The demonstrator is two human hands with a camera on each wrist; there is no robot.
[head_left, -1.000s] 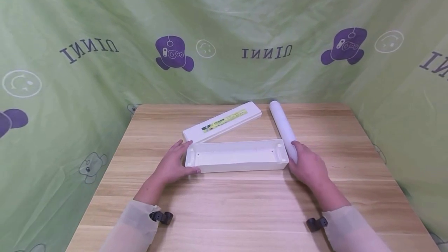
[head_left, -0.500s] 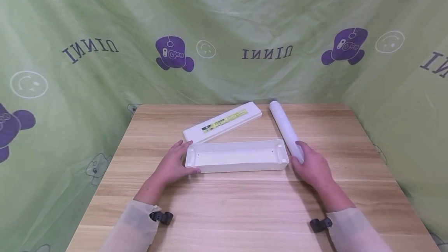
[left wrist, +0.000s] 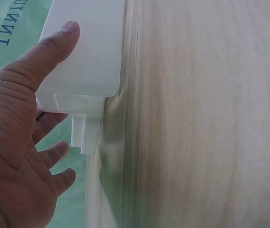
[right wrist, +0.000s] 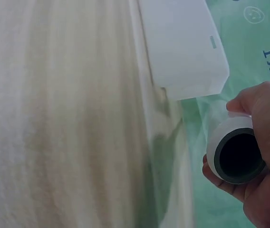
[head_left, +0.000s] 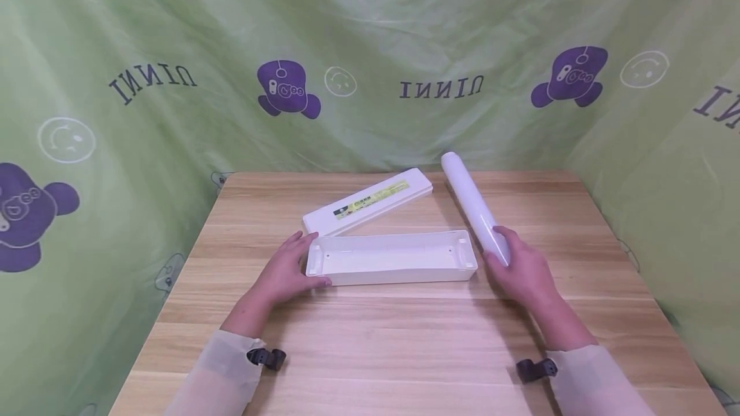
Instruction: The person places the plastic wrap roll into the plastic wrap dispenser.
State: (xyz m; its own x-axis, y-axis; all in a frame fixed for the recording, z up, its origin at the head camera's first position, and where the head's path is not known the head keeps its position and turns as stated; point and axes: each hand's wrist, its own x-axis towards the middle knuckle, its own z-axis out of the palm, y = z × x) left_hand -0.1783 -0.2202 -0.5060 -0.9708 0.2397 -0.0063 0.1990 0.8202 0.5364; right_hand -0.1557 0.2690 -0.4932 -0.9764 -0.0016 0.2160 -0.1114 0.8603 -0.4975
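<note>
A long white plastic box point(head_left: 393, 277), open at the top, sits on the wooden table. My left hand point(head_left: 284, 275) grips its left end, the thumb point(left wrist: 59, 45) pressed on the front wall and the fingers around the far side. To the right of the box, my right hand point(head_left: 523, 275) holds a white roll of cling film point(head_left: 471, 201) by its near end. Tilted up, its far end overlaps the curtain in the head view. The roll's dark hollow core point(right wrist: 239, 156) faces the right wrist camera, with thumb and fingers on opposite sides of it.
Behind the box lies a long white lid point(head_left: 381, 204) with a green and yellow label, set at a slant. A green curtain point(head_left: 370, 127) with purple figures closes off the table's back and sides. Wood-grain tabletop point(head_left: 393, 352) stretches in front of the box.
My right hand has shifted slightly right with the roll of cling film, away from the box, and the roll's far end has risen. My left hand and the box have stayed put.
</note>
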